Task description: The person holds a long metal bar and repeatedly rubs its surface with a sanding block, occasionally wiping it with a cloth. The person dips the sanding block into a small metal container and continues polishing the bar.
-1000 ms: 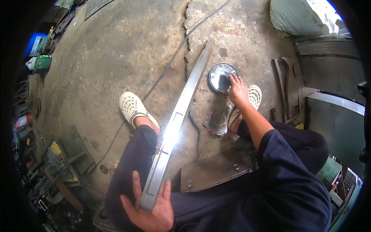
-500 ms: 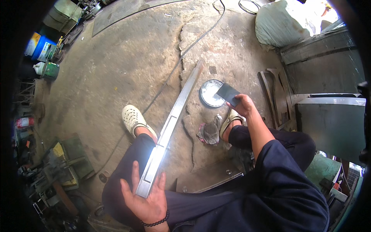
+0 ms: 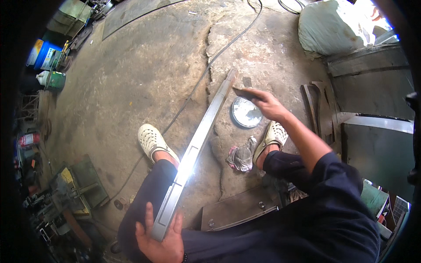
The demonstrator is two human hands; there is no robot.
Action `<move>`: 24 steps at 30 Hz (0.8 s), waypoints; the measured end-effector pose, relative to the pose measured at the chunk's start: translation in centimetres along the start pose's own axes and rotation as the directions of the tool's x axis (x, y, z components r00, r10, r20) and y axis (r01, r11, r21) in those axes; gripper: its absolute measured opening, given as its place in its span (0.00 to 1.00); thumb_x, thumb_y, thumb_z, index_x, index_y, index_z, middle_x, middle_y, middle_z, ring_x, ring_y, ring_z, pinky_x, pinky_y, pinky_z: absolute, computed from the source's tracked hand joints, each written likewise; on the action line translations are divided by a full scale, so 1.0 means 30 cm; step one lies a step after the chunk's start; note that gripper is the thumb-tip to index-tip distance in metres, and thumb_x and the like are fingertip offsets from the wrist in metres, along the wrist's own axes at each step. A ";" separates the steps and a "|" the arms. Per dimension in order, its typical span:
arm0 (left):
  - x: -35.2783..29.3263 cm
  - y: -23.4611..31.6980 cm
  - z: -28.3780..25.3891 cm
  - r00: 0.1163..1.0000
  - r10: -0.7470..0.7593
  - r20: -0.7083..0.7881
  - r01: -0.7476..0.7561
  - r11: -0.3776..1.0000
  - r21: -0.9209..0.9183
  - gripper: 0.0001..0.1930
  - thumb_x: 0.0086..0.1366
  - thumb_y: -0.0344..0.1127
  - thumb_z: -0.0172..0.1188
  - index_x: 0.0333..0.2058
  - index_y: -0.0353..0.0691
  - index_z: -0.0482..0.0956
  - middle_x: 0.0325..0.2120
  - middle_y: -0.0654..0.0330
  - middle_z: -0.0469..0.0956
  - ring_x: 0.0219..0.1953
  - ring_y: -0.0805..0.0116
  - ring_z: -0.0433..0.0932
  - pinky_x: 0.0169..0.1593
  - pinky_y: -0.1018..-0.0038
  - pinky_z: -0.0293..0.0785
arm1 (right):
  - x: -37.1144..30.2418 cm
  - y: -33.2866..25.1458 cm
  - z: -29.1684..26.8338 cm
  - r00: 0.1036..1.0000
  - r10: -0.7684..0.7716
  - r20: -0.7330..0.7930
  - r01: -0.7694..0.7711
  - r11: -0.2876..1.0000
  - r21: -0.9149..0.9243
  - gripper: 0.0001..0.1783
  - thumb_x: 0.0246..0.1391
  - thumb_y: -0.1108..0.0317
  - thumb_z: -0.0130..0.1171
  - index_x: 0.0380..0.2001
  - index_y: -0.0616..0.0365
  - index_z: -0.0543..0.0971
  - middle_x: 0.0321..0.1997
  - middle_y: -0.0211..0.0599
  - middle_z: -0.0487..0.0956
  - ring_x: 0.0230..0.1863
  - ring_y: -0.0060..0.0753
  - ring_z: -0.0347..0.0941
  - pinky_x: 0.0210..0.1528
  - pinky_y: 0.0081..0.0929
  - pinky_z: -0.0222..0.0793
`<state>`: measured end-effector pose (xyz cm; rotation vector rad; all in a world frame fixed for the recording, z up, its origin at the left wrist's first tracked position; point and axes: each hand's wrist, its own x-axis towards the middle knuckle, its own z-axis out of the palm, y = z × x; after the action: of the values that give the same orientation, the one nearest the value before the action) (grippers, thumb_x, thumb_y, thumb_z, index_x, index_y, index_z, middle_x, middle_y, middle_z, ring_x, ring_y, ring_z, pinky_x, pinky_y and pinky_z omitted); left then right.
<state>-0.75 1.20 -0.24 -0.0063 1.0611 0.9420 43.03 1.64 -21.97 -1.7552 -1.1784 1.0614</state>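
A long, shiny metal bar [image 3: 205,125] slants from near my body to the floor ahead, with a rectangular outline on its near part. Its near end lies in the palm of my left hand [image 3: 164,250], fingers up along both sides. My right hand [image 3: 269,106] grips a dark, thin sheet of sandpaper [image 3: 244,93], seen almost edge-on close to the bar's far end. Whether the sheet touches the bar, I cannot tell. Below that hand sits a round, shallow dish [image 3: 246,115] with a bright, pale inside. A crumpled grey rag [image 3: 242,157] lies beside my right shoe.
A cable [image 3: 209,65] runs over the cracked concrete floor [image 3: 131,79]. Flat metal pieces [image 3: 319,107] and metal panels [image 3: 372,83] stand at the right. Buckets [image 3: 47,56] and machinery line the left. A metal plate [image 3: 239,209] lies in front of me, between my legs.
My right hand has swung forward and left with the sandpaper, past the dish toward the bar's far end. My left hand and the bar's near end sit slightly lower in view.
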 end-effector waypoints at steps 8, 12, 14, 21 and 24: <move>0.052 0.078 0.019 0.983 0.059 -0.173 -0.024 0.981 0.194 0.31 0.73 0.56 0.46 0.63 0.38 0.66 0.59 0.35 0.69 0.63 0.36 0.68 0.61 0.45 0.72 | 0.164 -0.162 0.015 0.742 -0.308 0.596 0.648 0.557 -0.519 0.40 0.53 0.76 0.45 0.72 0.56 0.56 0.77 0.48 0.53 0.77 0.48 0.48 0.77 0.44 0.44; 0.056 0.119 0.091 0.955 0.191 -0.228 -0.079 0.902 0.425 0.33 0.73 0.57 0.45 0.63 0.34 0.64 0.55 0.34 0.73 0.53 0.40 0.78 0.49 0.50 0.83 | 0.155 -0.069 0.107 0.612 -0.315 0.726 0.721 0.600 -0.347 0.39 0.57 0.74 0.46 0.72 0.59 0.52 0.78 0.51 0.47 0.79 0.47 0.43 0.78 0.45 0.41; 0.071 0.114 0.139 0.920 0.265 -0.289 -0.093 0.863 0.496 0.35 0.71 0.58 0.48 0.62 0.32 0.64 0.53 0.36 0.75 0.49 0.42 0.81 0.45 0.53 0.85 | 0.177 -0.060 0.129 0.649 -0.413 0.640 0.690 0.673 -0.266 0.37 0.56 0.68 0.51 0.69 0.61 0.57 0.74 0.52 0.57 0.75 0.48 0.53 0.73 0.45 0.50; 0.065 0.145 0.196 0.923 0.251 -0.292 -0.061 0.844 0.534 0.35 0.70 0.59 0.50 0.61 0.33 0.67 0.53 0.39 0.75 0.47 0.41 0.82 0.44 0.54 0.86 | 0.212 -0.077 0.164 0.710 -0.554 0.434 0.680 0.698 -0.223 0.41 0.49 0.62 0.56 0.66 0.67 0.61 0.68 0.54 0.63 0.71 0.49 0.58 0.71 0.48 0.51; 0.057 0.148 0.220 0.926 0.223 -0.304 -0.028 0.845 0.534 0.35 0.70 0.60 0.50 0.61 0.33 0.67 0.53 0.37 0.75 0.47 0.40 0.82 0.45 0.53 0.85 | 0.202 -0.078 0.218 0.685 -0.561 0.465 0.689 0.706 -0.163 0.39 0.54 0.67 0.51 0.69 0.66 0.58 0.75 0.58 0.54 0.77 0.52 0.48 0.77 0.51 0.41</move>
<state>1.45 7.91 3.82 0.3632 1.6542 0.7562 37.66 8.96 -23.63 -1.1839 -2.1315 0.8079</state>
